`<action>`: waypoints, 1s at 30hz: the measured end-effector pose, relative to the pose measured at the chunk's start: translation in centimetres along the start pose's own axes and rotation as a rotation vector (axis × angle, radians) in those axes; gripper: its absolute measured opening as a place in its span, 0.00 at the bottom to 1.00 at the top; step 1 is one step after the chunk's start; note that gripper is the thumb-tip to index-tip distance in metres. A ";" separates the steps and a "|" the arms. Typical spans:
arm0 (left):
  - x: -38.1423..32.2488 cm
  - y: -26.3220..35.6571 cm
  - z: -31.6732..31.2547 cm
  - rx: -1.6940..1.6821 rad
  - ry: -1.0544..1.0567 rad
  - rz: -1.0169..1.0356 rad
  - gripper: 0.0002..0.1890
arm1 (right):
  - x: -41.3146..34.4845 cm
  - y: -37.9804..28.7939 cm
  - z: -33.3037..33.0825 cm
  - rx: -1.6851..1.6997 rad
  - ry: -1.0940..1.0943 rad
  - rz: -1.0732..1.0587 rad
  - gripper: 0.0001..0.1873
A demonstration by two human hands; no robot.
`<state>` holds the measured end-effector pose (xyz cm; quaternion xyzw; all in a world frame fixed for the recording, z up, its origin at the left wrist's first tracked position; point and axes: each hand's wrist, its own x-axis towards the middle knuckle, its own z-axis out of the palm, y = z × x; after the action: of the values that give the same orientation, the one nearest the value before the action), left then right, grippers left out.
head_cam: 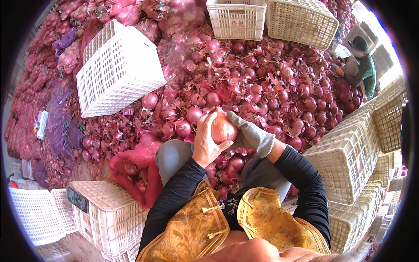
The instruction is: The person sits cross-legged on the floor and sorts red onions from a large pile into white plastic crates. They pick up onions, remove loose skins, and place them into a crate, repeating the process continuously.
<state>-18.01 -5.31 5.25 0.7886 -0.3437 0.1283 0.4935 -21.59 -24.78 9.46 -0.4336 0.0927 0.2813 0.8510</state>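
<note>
A large red onion (223,127) with papery, pinkish-orange skin is between my two hands, above my knees. My bare left hand (207,139) grips its left side, thumb across the bottom. On its right side rests my right hand (253,134), in a grey glove, with the thumb near the top and the other fingers partly hidden behind the onion. Under and ahead of my hands spreads a big heap of red onions (212,98) mixed with loose dry skins (235,82). By my left knee lies a red mesh sack (154,170) with onions in it.
A white plastic crate (121,72) lies tipped on the heap at left. Two more crates (237,23) stand beyond it. Stacked crates (343,160) flank my right side; another (108,209) at lower left holds a phone (77,199). A person in green (366,72) sits at far right.
</note>
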 end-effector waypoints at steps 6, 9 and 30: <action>1.3 0.2 -0.1 0.024 0.138 0.043 0.37 | -0.3 -0.5 1.0 0.034 -0.017 -0.036 0.37; 1.5 0.0 0.1 -0.081 0.174 -0.073 0.27 | -0.4 -0.8 1.0 -0.050 -0.034 -0.086 0.39; -0.2 -2.9 0.4 -1.116 0.179 -0.543 0.12 | -1.7 -0.9 -0.7 -0.110 -0.188 -0.017 0.46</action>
<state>-16.26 -4.74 2.92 0.4574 -0.1037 -0.1351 0.8728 -22.43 -26.46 10.34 -0.4520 -0.0067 0.3180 0.8334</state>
